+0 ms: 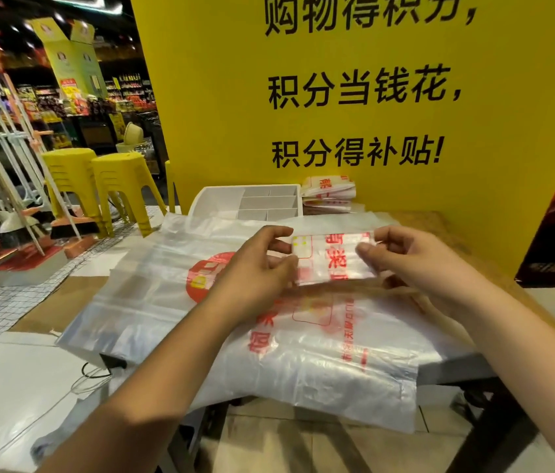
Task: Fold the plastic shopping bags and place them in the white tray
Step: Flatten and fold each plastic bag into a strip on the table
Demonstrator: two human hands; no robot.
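Supermarket shelves and stacked yellow stools (98,179) fill the upper left of the frame, and a big yellow sign (371,97) with black lettering stands behind the wooden table (440,227) I am working over. At centre frame I have the folded bag (334,259), a small flat packet of clear film with red print, held just above the loose bags (153,278) that lie spread across the table. The left hand (255,268) pinches the packet's left edge between thumb and forefinger, its other fingers curled beneath. The right hand (416,264) pinches the right edge, thumb on the near face. The white tray (214,199) sits beyond the hands, above centre, divided into compartments. A stack of folded bags (329,194) lies just beside its right end, against the sign. I judge the film very light, limp and slippery, with no stiffness of its own. The folds will likely spring open if either pinch lets go, and trapped air may puff the packet up. The best hold, I think, is at the two short edges where all the layers meet, pressed flat, with the packet carried low to the tray. The loose bags beneath will probably slide and cling together, so lifting one calls for a grip at a handle or a corner.
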